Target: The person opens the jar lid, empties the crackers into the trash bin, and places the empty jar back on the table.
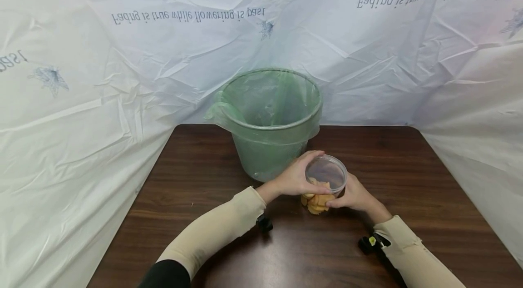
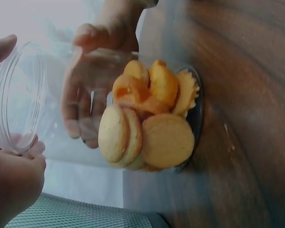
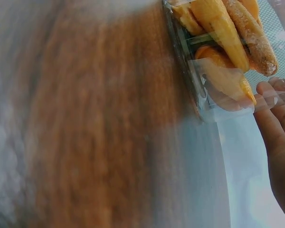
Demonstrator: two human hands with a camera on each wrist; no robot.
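Note:
A clear plastic jar point(image 1: 327, 173) with pale orange and yellow biscuits point(image 1: 318, 201) in its lower part stands out over the dark tabletop. My left hand point(image 1: 297, 178) grips its round top, thumb and fingers spread around the ridged rim. Lower down, my right hand point(image 1: 354, 195) holds the jar's side. Through the clear wall in the left wrist view, round biscuits point(image 2: 168, 141) and a scalloped one lie near the dark base, with right fingers behind. The right wrist view cuts off part of the jar and shows longer biscuit pieces point(image 3: 223, 35). Whether a lid covers the top I cannot tell.
A green mesh bin point(image 1: 265, 156) lined with a thin translucent bag point(image 1: 229, 113) stands behind the hands, at the back of the brown wooden table point(image 1: 180, 188). White printed sheeting point(image 1: 184, 61) hangs around the table's back and sides.

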